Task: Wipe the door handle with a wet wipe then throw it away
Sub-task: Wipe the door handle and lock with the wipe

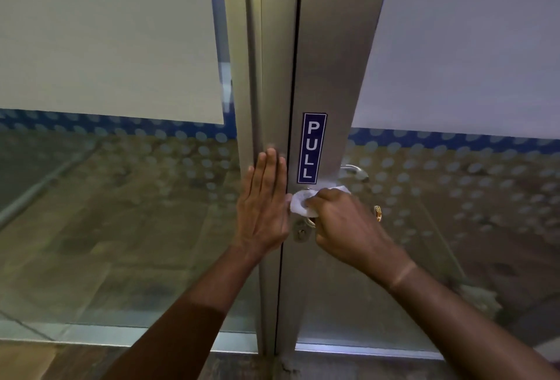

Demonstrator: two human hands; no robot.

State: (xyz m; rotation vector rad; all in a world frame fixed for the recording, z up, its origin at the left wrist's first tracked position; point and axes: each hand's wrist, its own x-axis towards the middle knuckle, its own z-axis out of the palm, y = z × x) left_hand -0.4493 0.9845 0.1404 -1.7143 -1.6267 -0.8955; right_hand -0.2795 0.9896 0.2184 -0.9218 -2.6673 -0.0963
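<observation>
My right hand (342,225) is closed around a white wet wipe (300,202) and presses it on the door handle, which the hand and wipe mostly hide. A metal lever (353,171) shows behind the glass just above. My left hand (263,207) lies flat, fingers together and pointing up, against the metal door frame (272,76) left of the gap. A lock cylinder (301,232) sits just below the wipe.
A blue PULL sticker (312,148) is on the right door's metal stile. Glass panels with frosted film and a dotted band flank both sides. A gold key (377,213) shows behind the right glass. A wooden floor strip runs along the bottom.
</observation>
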